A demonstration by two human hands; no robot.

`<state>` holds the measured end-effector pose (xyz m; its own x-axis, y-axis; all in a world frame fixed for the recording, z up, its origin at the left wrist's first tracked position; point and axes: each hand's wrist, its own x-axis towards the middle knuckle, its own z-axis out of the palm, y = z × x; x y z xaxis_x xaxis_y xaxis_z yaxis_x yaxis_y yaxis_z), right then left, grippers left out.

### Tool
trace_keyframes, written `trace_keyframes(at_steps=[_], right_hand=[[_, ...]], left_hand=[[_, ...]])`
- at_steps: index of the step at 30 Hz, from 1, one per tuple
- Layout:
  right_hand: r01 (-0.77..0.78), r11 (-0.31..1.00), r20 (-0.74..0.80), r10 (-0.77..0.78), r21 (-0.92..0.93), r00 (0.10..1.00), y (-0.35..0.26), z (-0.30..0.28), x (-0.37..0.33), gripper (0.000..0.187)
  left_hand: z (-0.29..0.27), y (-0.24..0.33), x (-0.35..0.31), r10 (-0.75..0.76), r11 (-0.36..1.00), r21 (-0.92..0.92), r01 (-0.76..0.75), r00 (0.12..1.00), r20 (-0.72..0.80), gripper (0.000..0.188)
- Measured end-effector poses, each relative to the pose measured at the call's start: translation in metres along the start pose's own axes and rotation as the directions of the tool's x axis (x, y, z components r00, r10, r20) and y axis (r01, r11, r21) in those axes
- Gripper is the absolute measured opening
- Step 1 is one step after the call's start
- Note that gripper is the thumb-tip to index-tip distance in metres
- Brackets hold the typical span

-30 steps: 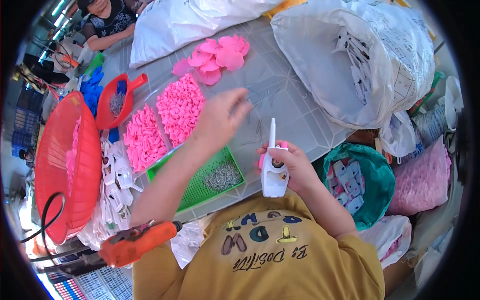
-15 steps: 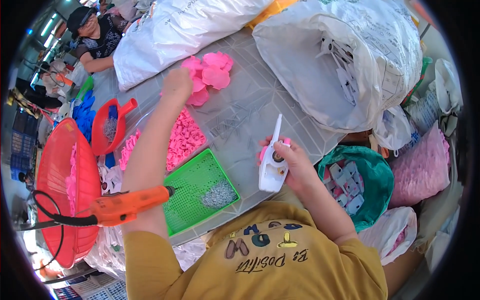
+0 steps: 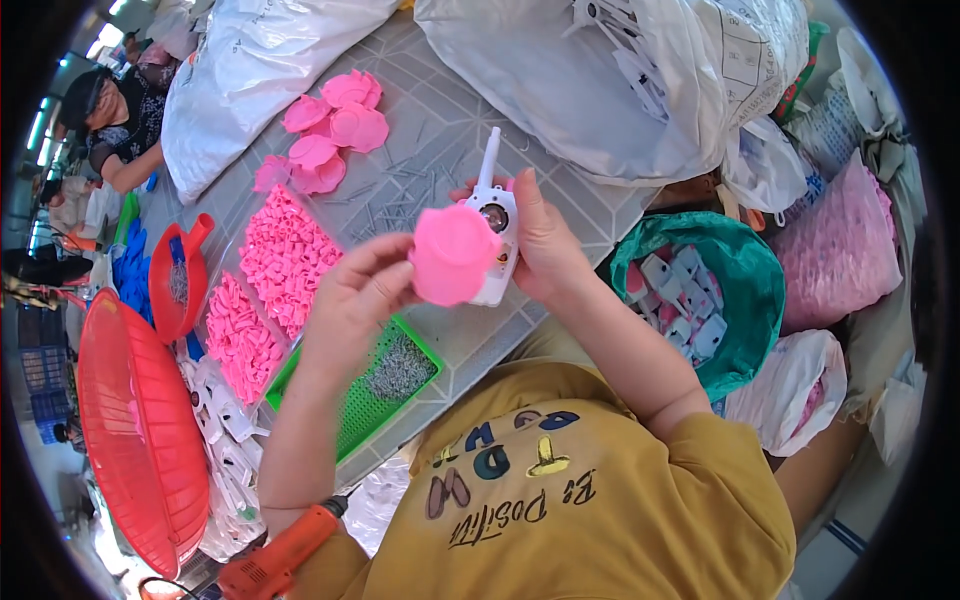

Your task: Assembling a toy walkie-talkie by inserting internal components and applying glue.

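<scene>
My left hand (image 3: 362,282) pinches a thin pink plastic cover (image 3: 452,256) with a wavy, rounded edge. In my right hand (image 3: 545,238) is a white toy walkie-talkie shell (image 3: 494,225) with its antenna pointing away from me. A round speaker shows inside it. The cover hangs in front of the shell's left side and hides part of it; whether they touch I cannot tell. Farther off on the table lies a cluster of similar pink covers (image 3: 358,128). Small pink plastic parts (image 3: 287,250) fill a divided tray to the left.
A green basket (image 3: 436,362) holds small screws. Orange electric screwdriver (image 3: 282,555) hangs beside my left arm. Red scoop (image 3: 163,280) and red basket (image 3: 170,440) stand left. White sacks (image 3: 265,80) lie at the back. A green-lined bin (image 3: 745,300) of white shells stands right. A person (image 3: 118,125) sits far left.
My left hand has come back from the pink pile with a cover, up to the shell. The view has shifted, and the screwdriver hangs lower in it.
</scene>
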<state>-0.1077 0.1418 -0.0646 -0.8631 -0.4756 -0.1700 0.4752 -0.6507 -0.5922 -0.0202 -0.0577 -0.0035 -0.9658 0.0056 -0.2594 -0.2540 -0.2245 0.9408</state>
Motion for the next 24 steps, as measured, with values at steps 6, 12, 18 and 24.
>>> trace_keyframes(at_steps=[6, 12, 18, 24], right_hand=[[0.087, 0.991, 0.163, -0.070, -0.100, 0.984, 0.008, 0.012, -0.020, 0.084], [0.301, 0.818, 0.238, -0.207, -0.490, 0.949, -0.003, 0.033, -0.041, 0.055], [0.271, 0.835, 0.185, -0.206, -0.479, 0.961, -0.004, 0.036, -0.046, 0.054], [0.315, 0.811, 0.216, -0.237, -0.492, 0.947, 0.000, 0.037, -0.046, 0.048]], left_hand=[[0.009, -0.022, -0.016, 0.009, 1.000, -0.010, -0.010, 1.000, -0.013, 0.031], [0.018, -0.023, -0.023, 0.054, 0.998, -0.019, -0.055, 0.997, -0.061, 0.031], [0.019, -0.026, -0.026, 0.100, 0.993, 0.065, -0.099, 0.995, -0.017, 0.028], [0.023, -0.028, -0.026, 0.229, 0.953, 0.207, -0.219, 0.973, -0.023, 0.026]])
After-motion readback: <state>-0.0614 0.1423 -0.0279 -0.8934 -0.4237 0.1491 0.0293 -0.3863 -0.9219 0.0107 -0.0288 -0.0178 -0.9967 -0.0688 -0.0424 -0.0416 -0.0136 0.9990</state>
